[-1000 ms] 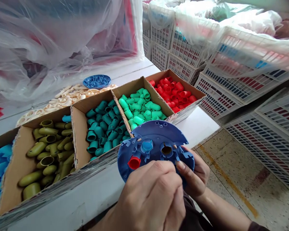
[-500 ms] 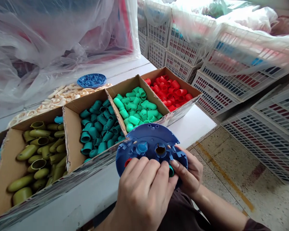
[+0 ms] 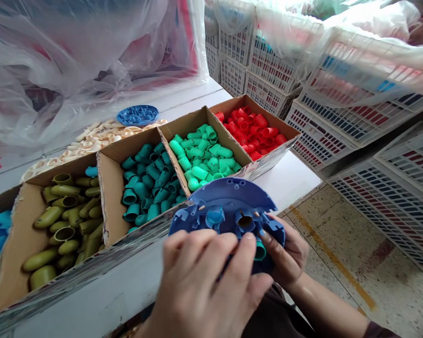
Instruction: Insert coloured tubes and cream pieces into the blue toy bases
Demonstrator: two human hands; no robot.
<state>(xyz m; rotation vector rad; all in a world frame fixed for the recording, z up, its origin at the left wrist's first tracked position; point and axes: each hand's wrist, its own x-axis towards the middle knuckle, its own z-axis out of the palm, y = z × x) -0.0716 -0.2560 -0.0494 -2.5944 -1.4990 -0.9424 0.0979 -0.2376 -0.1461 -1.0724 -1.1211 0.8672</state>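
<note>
As the left hand (image 3: pixel 206 286) steadies a blue plastic disc (image 3: pixel 232 195), its fingers lie together. The right thumb (image 3: pixel 266 237) presses a teal cap (image 3: pixel 260 251).

Two bare hands (image 3: pixel 207 286), one blue plastic disc (image 3: pixel 229 197) held in them, one more blue disc (image 3: pixel 137 115) farther off, one teal plastic sleeve (image 3: pixel 260 251) on the held disc, five cardboard compartments (image 3: pixel 111 206), five colours of moulded plastic pieces, at least eight white plastic crates (image 3: pixel 359 131)

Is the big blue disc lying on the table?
No, it's off the table: the blue plastic disc is held up in two hands above the white table.
</note>
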